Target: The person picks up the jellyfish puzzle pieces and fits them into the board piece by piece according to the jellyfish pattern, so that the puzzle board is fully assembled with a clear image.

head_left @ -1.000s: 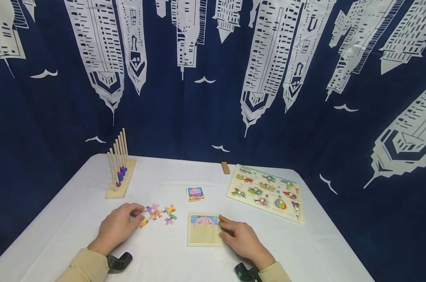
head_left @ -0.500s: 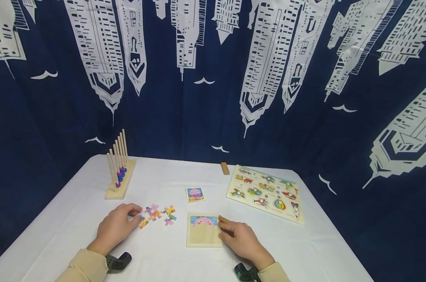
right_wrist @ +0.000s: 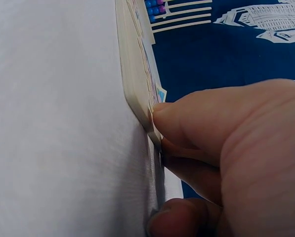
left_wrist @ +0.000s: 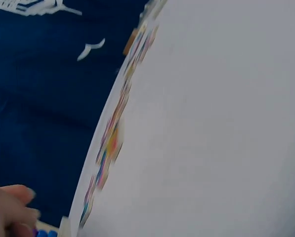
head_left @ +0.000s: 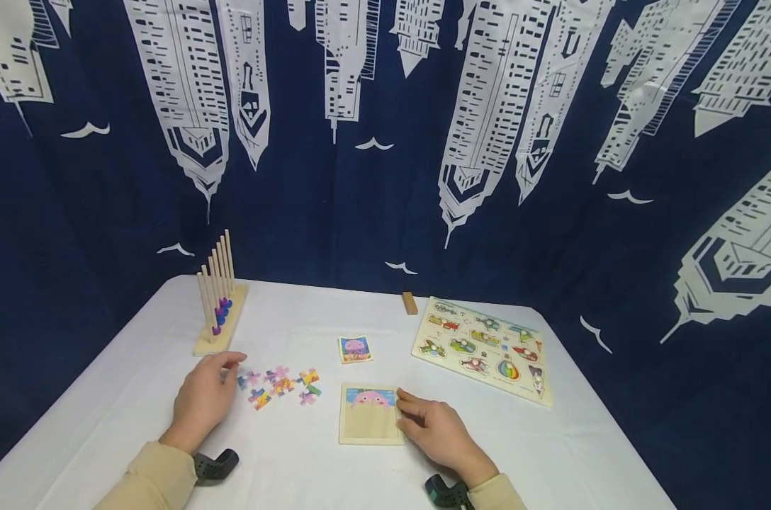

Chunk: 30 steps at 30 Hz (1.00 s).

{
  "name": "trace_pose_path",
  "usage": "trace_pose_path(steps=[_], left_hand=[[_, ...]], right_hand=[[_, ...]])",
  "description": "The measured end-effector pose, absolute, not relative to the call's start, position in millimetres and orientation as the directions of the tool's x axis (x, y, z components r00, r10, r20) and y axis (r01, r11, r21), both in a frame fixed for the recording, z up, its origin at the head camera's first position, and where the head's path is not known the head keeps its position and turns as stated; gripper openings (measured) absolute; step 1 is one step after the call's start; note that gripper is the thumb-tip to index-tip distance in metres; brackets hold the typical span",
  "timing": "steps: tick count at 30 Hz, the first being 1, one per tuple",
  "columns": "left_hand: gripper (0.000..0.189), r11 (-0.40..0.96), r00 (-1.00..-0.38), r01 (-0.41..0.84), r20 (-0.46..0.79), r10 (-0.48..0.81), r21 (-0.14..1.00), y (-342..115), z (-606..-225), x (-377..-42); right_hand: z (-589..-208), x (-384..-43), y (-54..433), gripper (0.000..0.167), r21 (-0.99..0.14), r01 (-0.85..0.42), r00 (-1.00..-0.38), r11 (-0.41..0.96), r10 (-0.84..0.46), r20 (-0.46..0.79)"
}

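Note:
In the head view, a small square wooden puzzle tray [head_left: 370, 426] lies on the table, its top strip filled with a pink face on blue. My right hand [head_left: 439, 433] holds the tray's right edge; the right wrist view has the thumb [right_wrist: 187, 118] on the tray's rim [right_wrist: 137, 84]. To the left lie several loose jigsaw pieces [head_left: 283, 384], pink, yellow and blue. Just left of them my left hand [head_left: 202, 398] hovers with loosely bent fingers and nothing visible in them. Only the fingertips [left_wrist: 21, 193] enter the left wrist view, where the pieces [left_wrist: 110, 145] are blurred.
Behind the tray lies a small picture card [head_left: 355, 349]. A knobbed vehicle puzzle board [head_left: 481, 350] is at the right back, near a small wooden block [head_left: 409, 303]. At the left back stands a peg rack [head_left: 222, 329] with blue and purple beads.
My left hand has moved back and to the left, away from the pieces, uncovering blue and pink ones at the pile's left side. My right hand stays at the tray's edge.

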<state>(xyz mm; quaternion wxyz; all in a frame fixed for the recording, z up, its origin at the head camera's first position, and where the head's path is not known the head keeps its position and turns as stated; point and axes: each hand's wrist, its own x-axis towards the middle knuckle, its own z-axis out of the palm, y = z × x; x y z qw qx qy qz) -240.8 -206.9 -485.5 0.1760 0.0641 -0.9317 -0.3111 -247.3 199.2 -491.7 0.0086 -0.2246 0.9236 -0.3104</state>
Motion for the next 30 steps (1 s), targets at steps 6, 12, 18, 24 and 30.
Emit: trace_pose_path(steps=[6,12,18,24,30], left_hand=[[0.027,0.784,-0.916,-0.033,0.295,-0.271,0.619,-221,-484,-245],[0.025,0.795,-0.951,-0.001,0.246,-0.189,0.607,-219,-487,-247],[0.024,0.812,-0.964,0.031,0.231,-0.129,0.583,-189,-488,-242],[0.025,0.840,-0.951,0.120,0.304,-0.056,0.530,-145,-495,-238],[0.035,0.878,-0.928,0.171,0.372,-0.008,0.447,-127,-500,-237]], right_hand=[[-492,-248,200,0.043,-0.568,-0.415,-0.899,0.711,-0.416,0.136],[-491,-248,199,0.043,-0.574,-0.419,-0.897,0.703,-0.419,0.143],[-491,-248,198,0.042,-0.575,-0.411,-0.900,0.707,-0.413,0.136],[-490,-246,198,0.042,-0.590,-0.397,-0.906,0.703,-0.405,0.125],[-491,-246,198,0.042,-0.586,-0.405,-0.902,0.702,-0.411,0.130]])
